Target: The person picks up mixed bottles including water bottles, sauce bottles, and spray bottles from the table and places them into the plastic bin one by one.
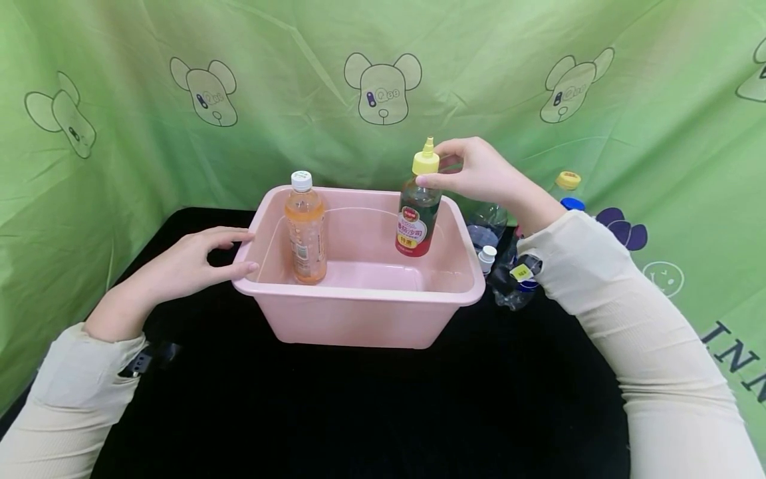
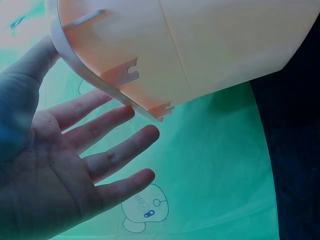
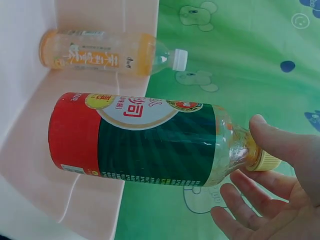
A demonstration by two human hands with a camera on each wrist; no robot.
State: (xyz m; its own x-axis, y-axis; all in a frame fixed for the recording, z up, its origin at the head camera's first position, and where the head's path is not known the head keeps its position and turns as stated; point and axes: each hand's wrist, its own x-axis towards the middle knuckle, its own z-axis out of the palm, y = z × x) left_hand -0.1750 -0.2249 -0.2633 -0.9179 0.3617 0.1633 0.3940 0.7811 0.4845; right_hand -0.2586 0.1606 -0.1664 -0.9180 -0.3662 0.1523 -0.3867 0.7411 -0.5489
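A red-and-green plastic sauce bottle (image 1: 415, 219) hangs over a pink plastic tub (image 1: 359, 294), pinched by the right hand (image 1: 481, 171); the left hand (image 1: 185, 266) has loose, spread fingers by the rim.

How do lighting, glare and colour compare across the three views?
Head view: bright, the black cloth-covered table showing almost no detail; left wrist view: dimmer, the left hand mostly in shadow, upper-left corner washed out, the pink plastic tub looking pale peach; right wrist view: cool tint, glints near the neck of the clear sauce bottle with a green-and-red label.
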